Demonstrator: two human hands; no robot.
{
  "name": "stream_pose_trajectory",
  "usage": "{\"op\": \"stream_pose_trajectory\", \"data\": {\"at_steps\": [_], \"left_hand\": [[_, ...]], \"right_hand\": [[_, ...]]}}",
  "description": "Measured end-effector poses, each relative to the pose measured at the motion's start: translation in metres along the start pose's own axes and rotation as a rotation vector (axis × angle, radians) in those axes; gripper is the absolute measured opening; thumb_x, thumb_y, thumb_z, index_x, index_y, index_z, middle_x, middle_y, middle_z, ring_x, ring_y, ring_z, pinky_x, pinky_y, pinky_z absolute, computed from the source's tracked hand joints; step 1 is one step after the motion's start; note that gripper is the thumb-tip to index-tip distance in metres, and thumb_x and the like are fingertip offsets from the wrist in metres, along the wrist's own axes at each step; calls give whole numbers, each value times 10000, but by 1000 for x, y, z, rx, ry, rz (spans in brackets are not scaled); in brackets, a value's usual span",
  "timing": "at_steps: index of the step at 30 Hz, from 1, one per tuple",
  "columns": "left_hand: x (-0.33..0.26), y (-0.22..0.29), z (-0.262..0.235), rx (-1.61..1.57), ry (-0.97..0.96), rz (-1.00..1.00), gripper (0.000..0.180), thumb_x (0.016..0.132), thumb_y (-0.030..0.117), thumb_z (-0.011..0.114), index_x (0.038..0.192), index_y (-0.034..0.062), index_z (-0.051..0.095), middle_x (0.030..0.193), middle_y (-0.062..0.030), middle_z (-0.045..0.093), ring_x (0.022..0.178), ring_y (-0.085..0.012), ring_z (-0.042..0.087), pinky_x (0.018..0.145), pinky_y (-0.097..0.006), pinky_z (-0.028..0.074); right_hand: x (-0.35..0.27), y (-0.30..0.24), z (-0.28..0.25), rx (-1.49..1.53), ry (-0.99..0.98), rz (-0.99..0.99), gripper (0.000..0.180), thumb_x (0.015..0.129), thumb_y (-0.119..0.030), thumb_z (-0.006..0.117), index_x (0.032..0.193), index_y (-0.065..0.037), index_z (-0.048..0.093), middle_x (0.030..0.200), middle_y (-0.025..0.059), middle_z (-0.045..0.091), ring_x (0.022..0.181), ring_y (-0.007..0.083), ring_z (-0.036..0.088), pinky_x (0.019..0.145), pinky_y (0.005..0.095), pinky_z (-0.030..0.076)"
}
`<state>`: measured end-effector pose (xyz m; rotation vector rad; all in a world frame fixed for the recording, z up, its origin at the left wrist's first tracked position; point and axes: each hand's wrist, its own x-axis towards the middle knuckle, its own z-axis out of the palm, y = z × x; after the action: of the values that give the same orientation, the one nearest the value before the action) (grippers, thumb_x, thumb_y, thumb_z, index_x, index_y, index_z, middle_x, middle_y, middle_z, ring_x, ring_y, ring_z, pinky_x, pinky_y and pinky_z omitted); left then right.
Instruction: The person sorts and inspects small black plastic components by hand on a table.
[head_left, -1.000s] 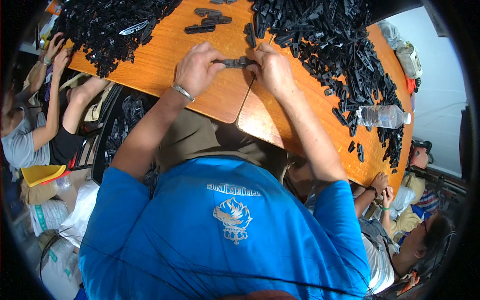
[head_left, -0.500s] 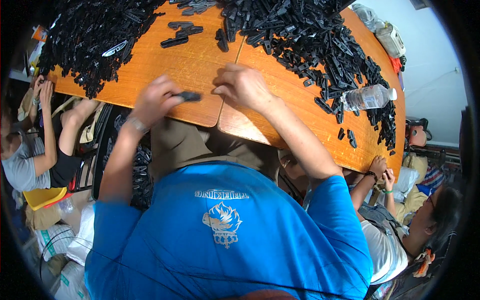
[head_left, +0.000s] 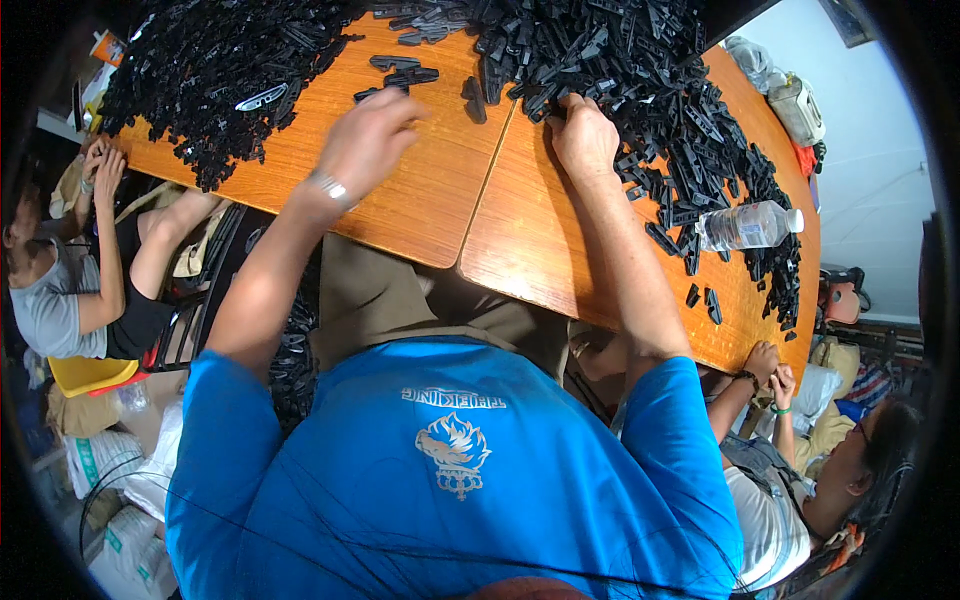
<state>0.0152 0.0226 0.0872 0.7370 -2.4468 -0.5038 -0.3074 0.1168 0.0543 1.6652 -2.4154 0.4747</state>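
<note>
My right hand is at the near edge of a big heap of black plastic pieces. Its fingers are bent together, with the tips against the black pieces; whatever they pinch is hidden. Blurred by motion, my left hand hovers over the wooden table. No piece shows in its fingers, though their undersides are out of sight. Just beyond it lie a few loose black clip-like pieces, one partly covered by the hand. Another single black piece lies between my hands, close to the heap.
A second heap of small black parts covers the table's far left, with a light-coloured oval piece on it. A clear plastic bottle lies on the right heap. People sit at left and right, hands by the table edge.
My left hand has moved up and away from the table's near edge; the black piece it held is out of sight. My right hand has reached forward and right to the heap. The view shifted slightly.
</note>
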Motion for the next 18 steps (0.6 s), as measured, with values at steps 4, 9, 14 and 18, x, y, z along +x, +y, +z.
{"op": "stream_pose_trajectory", "data": {"at_steps": [4, 9, 14, 18], "left_hand": [[64, -1, 57, 180, 57, 147, 297, 919, 72, 775, 1210, 112, 736, 1155, -81, 672, 1160, -297, 642, 956, -439, 557], [82, -5, 70, 314, -38, 164, 277, 911, 115, 808, 1177, 126, 733, 1160, -67, 659, 1208, -280, 608, 959, -439, 552], [65, -5, 59, 200, -193, 28, 297, 943, 147, 788, 1221, 86, 705, 1117, -121, 688, 1116, -336, 653, 962, -451, 546], [22, 17, 49, -197, -203, -91, 284, 967, 102, 729, 1246, 53, 703, 1085, -161, 688, 1086, -383, 669, 952, -469, 542]], "right_hand": [[-1, -4, -4, 8, -69, 69, 307, 899, -239, 827, 1130, -60, 735, 1118, 165, 748, 1014, 402, 747, 878, 506, 605], [-16, 1, -11, 103, -101, 20, 347, 887, -235, 832, 1123, -9, 714, 1145, 240, 737, 994, 435, 752, 869, 524, 604], [-41, -3, -30, 235, -148, 111, 303, 899, -197, 817, 1118, -11, 720, 1148, 277, 750, 999, 436, 754, 866, 509, 606], [-59, -11, -36, 338, -111, -8, 295, 892, -125, 820, 1155, -30, 727, 1137, 215, 753, 1007, 405, 752, 869, 482, 603]]}}
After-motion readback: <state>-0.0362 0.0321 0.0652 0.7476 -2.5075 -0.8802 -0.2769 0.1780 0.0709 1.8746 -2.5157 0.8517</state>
